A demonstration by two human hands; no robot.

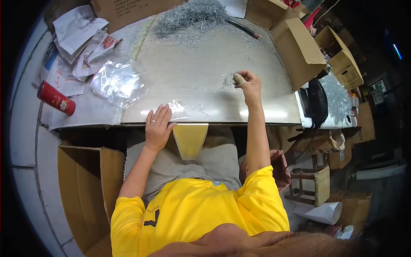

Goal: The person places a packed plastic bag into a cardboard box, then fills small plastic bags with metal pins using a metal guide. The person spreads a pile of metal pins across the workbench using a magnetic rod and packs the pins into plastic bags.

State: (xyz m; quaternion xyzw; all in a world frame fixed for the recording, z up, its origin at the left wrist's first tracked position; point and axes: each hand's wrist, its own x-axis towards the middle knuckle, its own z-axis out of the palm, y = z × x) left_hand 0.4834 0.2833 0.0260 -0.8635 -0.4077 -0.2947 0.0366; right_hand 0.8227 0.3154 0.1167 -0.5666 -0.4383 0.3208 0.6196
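Note:
My left hand [159, 127] lies at the table's front edge with its fingers stretched out. Its fingertips touch or lie beside a small transparent plastic bag [178, 109]. Several thin, hooked metal pieces [201, 107] are scattered just right of that bag. Farther right, my right hand [248, 87] is raised, thumb and fingers pinched together, with pale wrapping on some fingertips. Whatever is in the pinch is too small to make out. Beside those fingertips sits a loose cluster of small metal pieces [226, 81]. A large heap of similar metal pieces [188, 19] covers the table's far side.
A dark stick-like tool [242, 28] lies by the heap. Plastic bags [117, 81], papers [77, 32] and a red can [56, 98] are at left. An open cardboard box [297, 49] borders the right side. Below the edge hangs a yellowish tapered chute [190, 141]; another box [83, 192] stands lower left.

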